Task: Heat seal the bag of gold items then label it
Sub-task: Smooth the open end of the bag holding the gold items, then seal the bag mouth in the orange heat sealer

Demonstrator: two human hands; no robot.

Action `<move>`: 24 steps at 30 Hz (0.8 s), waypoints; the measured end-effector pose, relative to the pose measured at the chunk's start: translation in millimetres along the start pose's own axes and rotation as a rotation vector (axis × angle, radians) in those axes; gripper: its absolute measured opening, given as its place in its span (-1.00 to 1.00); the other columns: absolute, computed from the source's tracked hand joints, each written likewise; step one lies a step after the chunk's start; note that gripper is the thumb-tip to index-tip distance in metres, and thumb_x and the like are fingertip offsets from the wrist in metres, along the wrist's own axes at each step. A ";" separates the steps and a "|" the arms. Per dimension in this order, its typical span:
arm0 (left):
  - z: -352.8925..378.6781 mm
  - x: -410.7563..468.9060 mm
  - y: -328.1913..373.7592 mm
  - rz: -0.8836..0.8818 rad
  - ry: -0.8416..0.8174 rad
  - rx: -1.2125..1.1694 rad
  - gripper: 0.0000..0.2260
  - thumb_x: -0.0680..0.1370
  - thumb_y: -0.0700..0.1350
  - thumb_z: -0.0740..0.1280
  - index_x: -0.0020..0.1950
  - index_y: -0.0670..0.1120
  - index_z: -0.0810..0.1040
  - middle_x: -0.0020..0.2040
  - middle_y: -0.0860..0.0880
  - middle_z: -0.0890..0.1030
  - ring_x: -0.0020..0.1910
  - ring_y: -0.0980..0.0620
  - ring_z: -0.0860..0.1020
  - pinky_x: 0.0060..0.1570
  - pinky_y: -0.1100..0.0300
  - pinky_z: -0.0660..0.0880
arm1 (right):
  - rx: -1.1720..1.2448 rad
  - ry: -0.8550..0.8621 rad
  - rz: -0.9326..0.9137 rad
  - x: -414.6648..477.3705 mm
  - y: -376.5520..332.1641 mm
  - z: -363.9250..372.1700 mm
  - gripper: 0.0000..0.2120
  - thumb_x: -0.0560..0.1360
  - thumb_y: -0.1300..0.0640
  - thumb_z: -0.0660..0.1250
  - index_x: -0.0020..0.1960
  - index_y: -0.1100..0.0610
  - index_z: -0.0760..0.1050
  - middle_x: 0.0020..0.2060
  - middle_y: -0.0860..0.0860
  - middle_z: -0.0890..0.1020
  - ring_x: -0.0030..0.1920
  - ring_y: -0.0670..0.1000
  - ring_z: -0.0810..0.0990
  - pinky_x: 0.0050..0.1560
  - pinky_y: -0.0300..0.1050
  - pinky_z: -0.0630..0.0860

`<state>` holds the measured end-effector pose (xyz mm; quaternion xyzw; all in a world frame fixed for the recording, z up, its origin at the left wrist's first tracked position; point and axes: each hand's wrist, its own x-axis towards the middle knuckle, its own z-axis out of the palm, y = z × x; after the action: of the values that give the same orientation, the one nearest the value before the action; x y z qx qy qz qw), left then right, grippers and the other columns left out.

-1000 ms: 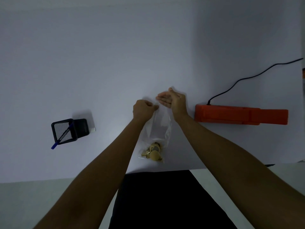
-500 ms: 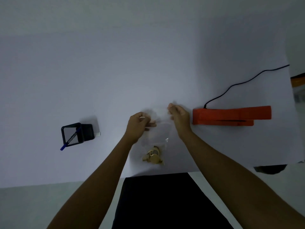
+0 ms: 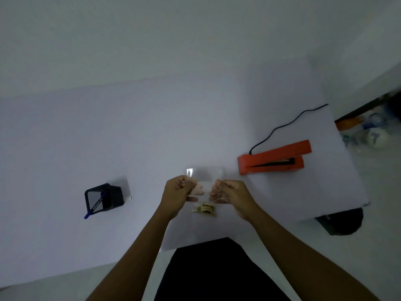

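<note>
A clear plastic bag point(image 3: 205, 177) is held up over the white table point(image 3: 152, 131), its open top edge pointing away from me. Small gold items point(image 3: 206, 209) hang bunched in its bottom. My left hand point(image 3: 178, 192) pinches the bag's left edge and my right hand point(image 3: 232, 192) pinches its right edge, both with curled fingers. The orange heat sealer point(image 3: 273, 158) lies to the right of my hands, its jaw slightly apart and its black cord point(image 3: 282, 124) running off to the back right.
A black mesh pen holder point(image 3: 104, 197) with a blue pen point(image 3: 95, 205) stands at the left, a small white thing behind it. The table's right edge drops to a cluttered floor point(image 3: 373, 131). A dark stool top point(image 3: 340, 222) shows below the right corner.
Both hands have lifted the bag off the table and now hold it by its two sides. The view has tilted, so the sealer appears angled and further right.
</note>
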<state>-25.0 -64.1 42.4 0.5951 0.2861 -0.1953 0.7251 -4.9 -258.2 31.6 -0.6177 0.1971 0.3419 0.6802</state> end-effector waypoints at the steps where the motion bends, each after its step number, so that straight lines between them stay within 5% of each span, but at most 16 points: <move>1: 3.5 -1.8 0.9 0.000 -0.011 0.011 -0.88 0.58 -0.23 0.33 -0.13 -0.25 0.56 -0.14 -0.22 0.71 -0.20 -0.18 0.70 -0.31 0.08 0.63 | -0.003 0.023 -0.011 -6.7 -0.8 -1.8 -0.72 0.60 0.09 0.32 -0.06 0.31 0.63 -0.18 0.26 0.71 -0.15 0.26 0.71 -0.03 0.10 0.62; 11: 64.1 -4.6 -1.5 -0.076 -0.122 0.089 -0.89 0.56 -0.22 0.37 -0.06 -0.27 0.62 -0.12 -0.26 0.70 -0.19 -0.18 0.69 -0.29 0.03 0.63 | 0.085 0.202 -0.042 -55.4 -1.4 -47.3 -0.69 0.59 0.09 0.32 -0.07 0.36 0.61 -0.19 0.32 0.68 -0.18 0.27 0.70 -0.15 0.08 0.66; 24: 201.5 18.8 -25.6 -0.183 -0.069 0.091 -0.84 0.56 -0.19 0.37 0.02 -0.28 0.63 -0.14 -0.22 0.70 -0.23 -0.10 0.70 -0.27 0.03 0.65 | 0.080 0.246 0.024 -49.8 -12.1 -183.9 -0.70 0.59 0.07 0.32 -0.08 0.32 0.61 -0.22 0.28 0.69 -0.21 0.25 0.70 -0.18 0.02 0.63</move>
<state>10.0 -265.0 36.8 0.5918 0.3048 -0.2940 0.6859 -2.3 -448.5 45.2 -0.6248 0.3000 0.2636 0.6709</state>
